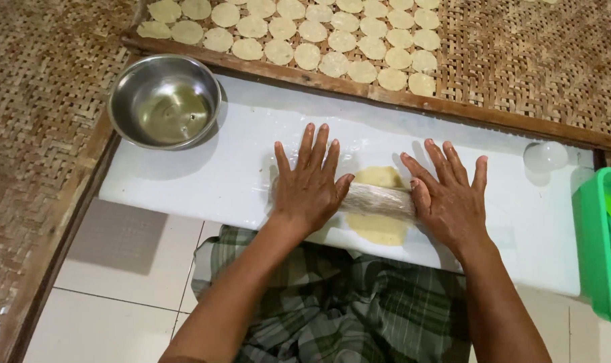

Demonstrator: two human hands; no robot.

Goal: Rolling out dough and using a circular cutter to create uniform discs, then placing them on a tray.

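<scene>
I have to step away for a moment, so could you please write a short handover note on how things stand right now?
Left hand and right hand: both flat, palms down on the ends of the rolling pin.
The pin lies across a flattened yellow dough round on the white board.
Done: many cut discs laid in rows on the woven mat.
Left: this round is not cut yet.
Metal bowl sits at the board's left.
</scene>
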